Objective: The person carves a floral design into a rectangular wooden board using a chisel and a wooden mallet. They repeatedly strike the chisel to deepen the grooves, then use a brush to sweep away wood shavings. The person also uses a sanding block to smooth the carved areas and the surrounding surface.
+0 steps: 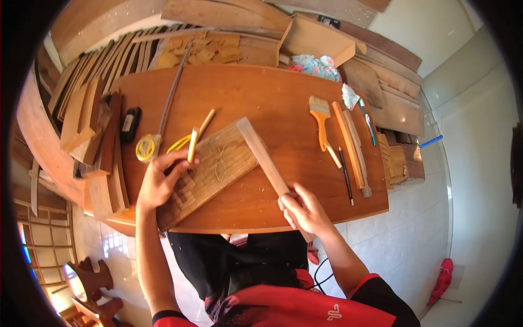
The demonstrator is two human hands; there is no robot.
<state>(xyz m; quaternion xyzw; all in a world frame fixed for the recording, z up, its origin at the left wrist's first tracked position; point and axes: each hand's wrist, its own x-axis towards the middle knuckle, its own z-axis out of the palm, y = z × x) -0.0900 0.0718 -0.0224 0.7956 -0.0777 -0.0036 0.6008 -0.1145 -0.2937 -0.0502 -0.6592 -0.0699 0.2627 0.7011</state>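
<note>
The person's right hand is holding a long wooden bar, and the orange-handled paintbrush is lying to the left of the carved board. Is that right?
Not quite: the head view shows the orange-handled paintbrush lying to the right of the carved board. The right hand is holding a long wooden bar.

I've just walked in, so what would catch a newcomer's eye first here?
Probably the brown rectangular wooden board with petal-like lines, lying aslant near the middle of the glossy orange-brown wooden table. Near its left side, the left fingers grip a slim pale wooden rod, while the right fingers hold a long flat brown wooden bar at its right end. The orange-handled flat paintbrush, farther right, also stands out.
</note>
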